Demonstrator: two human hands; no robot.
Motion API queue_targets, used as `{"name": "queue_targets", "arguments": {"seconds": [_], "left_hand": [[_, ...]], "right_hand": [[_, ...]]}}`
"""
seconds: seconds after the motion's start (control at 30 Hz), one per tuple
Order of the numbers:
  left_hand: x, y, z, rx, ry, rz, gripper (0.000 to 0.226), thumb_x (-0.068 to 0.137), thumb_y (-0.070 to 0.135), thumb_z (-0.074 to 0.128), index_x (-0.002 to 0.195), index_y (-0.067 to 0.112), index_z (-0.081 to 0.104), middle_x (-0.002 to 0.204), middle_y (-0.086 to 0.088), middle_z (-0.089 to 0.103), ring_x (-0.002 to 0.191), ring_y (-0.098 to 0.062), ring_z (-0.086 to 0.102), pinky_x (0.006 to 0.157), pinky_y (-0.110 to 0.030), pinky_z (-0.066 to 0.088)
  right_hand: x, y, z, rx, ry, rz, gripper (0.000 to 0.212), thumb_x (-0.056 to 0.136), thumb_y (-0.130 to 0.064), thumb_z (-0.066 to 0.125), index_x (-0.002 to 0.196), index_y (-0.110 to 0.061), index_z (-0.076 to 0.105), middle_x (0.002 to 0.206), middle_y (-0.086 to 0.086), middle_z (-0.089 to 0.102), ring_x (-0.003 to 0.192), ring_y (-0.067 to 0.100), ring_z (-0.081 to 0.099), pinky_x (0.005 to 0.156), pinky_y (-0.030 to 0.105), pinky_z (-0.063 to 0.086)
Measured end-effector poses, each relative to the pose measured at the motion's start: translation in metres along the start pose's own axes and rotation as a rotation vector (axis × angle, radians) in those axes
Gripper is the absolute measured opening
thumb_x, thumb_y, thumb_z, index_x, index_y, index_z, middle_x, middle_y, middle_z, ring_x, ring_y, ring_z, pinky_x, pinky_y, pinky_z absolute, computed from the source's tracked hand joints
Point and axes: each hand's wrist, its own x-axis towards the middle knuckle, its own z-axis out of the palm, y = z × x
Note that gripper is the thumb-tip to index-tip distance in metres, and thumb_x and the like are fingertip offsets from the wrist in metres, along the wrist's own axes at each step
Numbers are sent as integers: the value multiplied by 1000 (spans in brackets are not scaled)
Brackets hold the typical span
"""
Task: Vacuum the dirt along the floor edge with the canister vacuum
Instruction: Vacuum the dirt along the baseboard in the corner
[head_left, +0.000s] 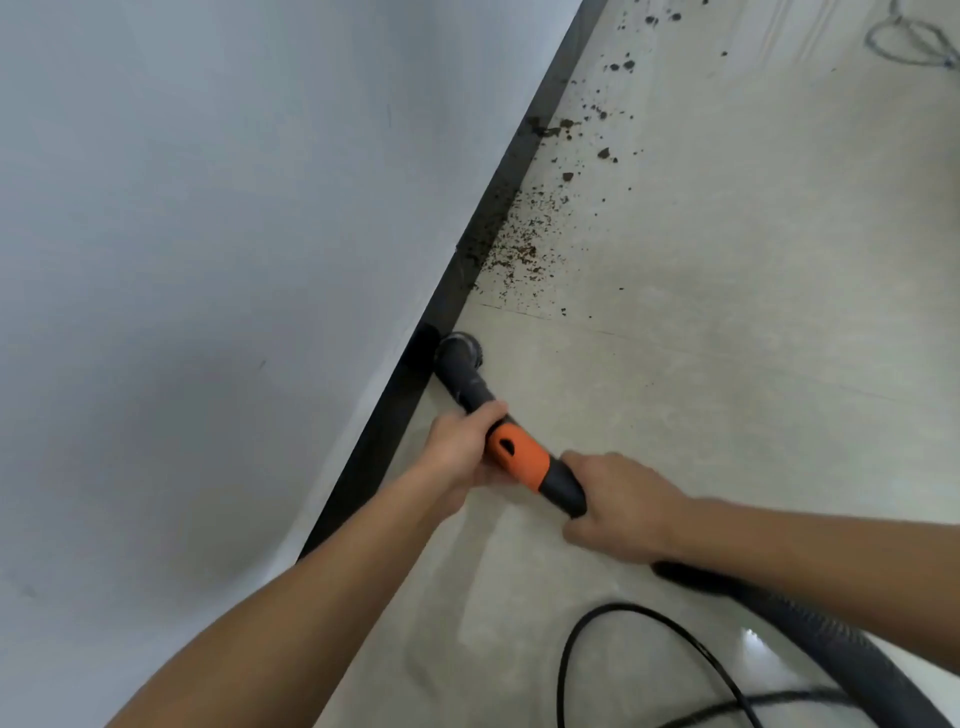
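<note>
A dark vacuum wand with an orange collar (519, 460) points at the foot of the wall. Its round brush nozzle (460, 353) sits on the floor against the black baseboard (395, 415). My left hand (462, 452) grips the wand just ahead of the orange collar. My right hand (618, 499) grips it behind the collar, where the ribbed grey hose (841, 649) begins. Brown dirt crumbs (524, 244) lie scattered along the baseboard farther ahead, apart from the nozzle.
A white wall (208, 260) fills the left side. A black power cord (623, 613) loops on the pale tiled floor (727, 312) near the bottom. A grey scribble mark (909, 41) shows on the floor at the top right.
</note>
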Motion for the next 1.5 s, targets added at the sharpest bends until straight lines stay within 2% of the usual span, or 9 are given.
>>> {"name": "queue_targets", "arguments": {"seconds": [0.33, 0.47, 0.7, 0.8, 0.93, 1.17, 1.3, 1.4, 1.5], "left_hand": [[59, 72, 24, 134, -58, 100, 38, 92, 27, 63, 117, -1, 53, 90, -19, 62, 69, -29, 63, 45, -38, 55], [86, 108, 37, 147, -59, 148, 51, 91, 27, 65, 134, 7, 44, 98, -16, 62, 75, -30, 62, 43, -37, 53], [37, 58, 11, 121, -139, -34, 41, 94, 24, 61, 121, -5, 48, 110, -26, 62, 84, -36, 65, 51, -43, 57], [12, 37, 7, 161, -175, -92, 40, 95, 23, 60, 120, -7, 50, 97, -24, 65, 74, -33, 65, 50, -42, 57], [17, 57, 40, 265, -256, -66, 34, 95, 25, 59, 112, -4, 55, 84, -18, 63, 68, -29, 63, 55, -43, 57], [13, 50, 94, 449, -471, -92, 34, 95, 27, 61, 110, -3, 57, 90, -18, 64, 73, -29, 65, 59, -43, 60], [9, 57, 71, 379, -317, -52, 26, 94, 26, 61, 99, 0, 57, 87, -18, 65, 72, -29, 65, 58, -42, 60], [4, 48, 26, 298, -173, -56, 30, 93, 25, 62, 108, -2, 58, 96, -22, 67, 78, -33, 67, 53, -39, 59], [-11, 26, -11, 261, -104, -115, 33, 93, 26, 62, 111, -2, 57, 102, -25, 68, 87, -37, 69, 60, -43, 59]], "right_hand": [[43, 16, -41, 381, -9, 108, 34, 80, -22, 75, 103, -17, 50, 78, 6, 68, 59, 19, 67, 55, 31, 55], [55, 19, -68, 359, 20, 121, 27, 87, -23, 72, 101, -14, 50, 85, 10, 68, 69, 23, 65, 67, 37, 56], [0, 9, -31, 129, -70, 129, 42, 87, -37, 69, 119, -21, 47, 99, -1, 59, 89, 22, 58, 76, 33, 45], [-31, 0, 0, 110, -82, 133, 42, 89, -40, 63, 121, -22, 42, 95, -1, 56, 82, 22, 55, 73, 34, 44], [-45, 3, 7, 119, 141, 215, 33, 93, -40, 54, 116, -23, 39, 86, -4, 55, 75, 21, 54, 68, 35, 43], [-77, 16, 25, 140, 213, 410, 28, 89, -40, 53, 102, -31, 30, 72, -6, 53, 61, 15, 51, 51, 24, 32], [-61, 11, 13, 152, 178, 299, 31, 86, -40, 56, 104, -29, 33, 81, -5, 57, 69, 20, 56, 63, 33, 42], [-48, -4, 14, 75, 115, 164, 37, 86, -41, 55, 114, -25, 38, 86, -3, 55, 71, 22, 50, 64, 34, 39], [-46, -17, 24, 32, 15, 92, 38, 86, -40, 55, 116, -24, 39, 95, 3, 60, 73, 24, 46, 65, 33, 34]]}}
